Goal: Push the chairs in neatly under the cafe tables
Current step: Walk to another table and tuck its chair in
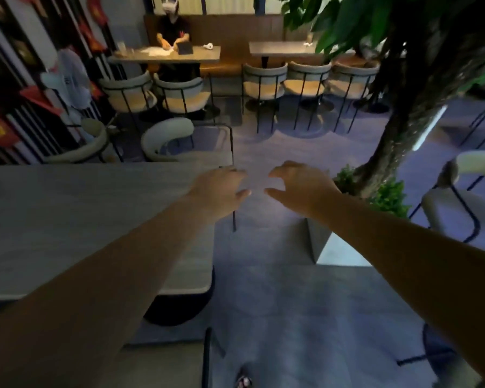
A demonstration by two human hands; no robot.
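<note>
Item: chair, tucked at the far edge of the near table. Left hand at its back rail, grasp indeterminate; right hand just beside, loose, empty. Advice: push evenly, square to table.

Your two forearms come into view bare, with no sleeve reaching as far as the parts the camera catches. Your left hand carries no glove, ring or band that can be made out, and the same goes for your right hand; both wrists look bare in this dim light. Low in the view, between your arms, one foot shows in what looks like an open sandal, though it is too small and dark to tell more.
</note>
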